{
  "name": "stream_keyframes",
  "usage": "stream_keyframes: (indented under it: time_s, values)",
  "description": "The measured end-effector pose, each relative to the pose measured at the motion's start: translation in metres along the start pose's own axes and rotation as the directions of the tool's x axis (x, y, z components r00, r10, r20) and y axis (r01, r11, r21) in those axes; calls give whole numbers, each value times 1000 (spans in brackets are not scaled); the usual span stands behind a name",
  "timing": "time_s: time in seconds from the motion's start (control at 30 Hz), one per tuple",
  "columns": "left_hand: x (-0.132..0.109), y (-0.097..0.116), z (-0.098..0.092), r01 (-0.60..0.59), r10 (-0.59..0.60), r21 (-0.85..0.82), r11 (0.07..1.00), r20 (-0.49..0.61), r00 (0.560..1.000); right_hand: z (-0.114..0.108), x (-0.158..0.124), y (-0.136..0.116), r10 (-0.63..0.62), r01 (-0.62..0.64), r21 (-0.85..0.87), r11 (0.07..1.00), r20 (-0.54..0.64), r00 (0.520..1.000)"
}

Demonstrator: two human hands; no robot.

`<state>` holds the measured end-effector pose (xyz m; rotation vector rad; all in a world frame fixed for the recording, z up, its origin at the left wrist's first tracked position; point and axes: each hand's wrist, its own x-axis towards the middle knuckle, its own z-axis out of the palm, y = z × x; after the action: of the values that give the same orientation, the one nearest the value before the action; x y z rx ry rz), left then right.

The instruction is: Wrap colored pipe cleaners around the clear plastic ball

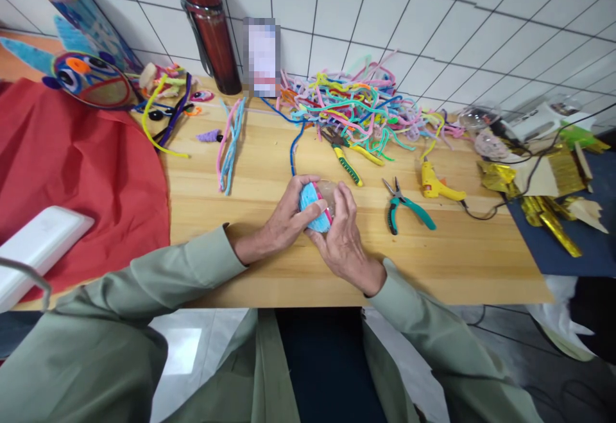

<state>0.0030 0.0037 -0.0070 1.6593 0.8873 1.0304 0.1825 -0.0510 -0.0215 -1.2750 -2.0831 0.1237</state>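
Observation:
My left hand (283, 219) and my right hand (342, 235) together hold a small rounded craft piece (310, 199) above the front of the table. One side of it is covered in light-blue fuzzy pipe cleaner, edged by a pinkish-red strip, and the rest looks like see-through plastic. The left thumb presses on the blue side; the right fingers curl round the plastic side. Behind my left hand a dark-blue pipe cleaner (292, 153) runs up toward the heap; whether it joins the piece is hidden. Pink and blue pipe cleaners (232, 147) lie to the left.
On the wooden table (269, 275) are teal pliers (402, 205), yellow-green pliers (347, 163), a yellow glue gun (437, 182) with its cord and a pipe-cleaner heap (346, 102). A red thermos (212, 31), a phone (262, 57), a red cloth (110, 185) and a white box-shaped device (43, 250) stand or lie around.

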Motion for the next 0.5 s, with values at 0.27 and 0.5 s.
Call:
stream_keyframes:
  time_s: [0.27, 0.5]
  values:
    - [-2, 3, 0, -31, 30, 29, 999, 15, 999, 1, -1, -1, -16, 16, -7, 1000, -28, 999]
    - [-2, 1, 0, -44, 43, 41, 998, 17, 999, 2, -2, 0, -25, 25, -8, 1000, -40, 999]
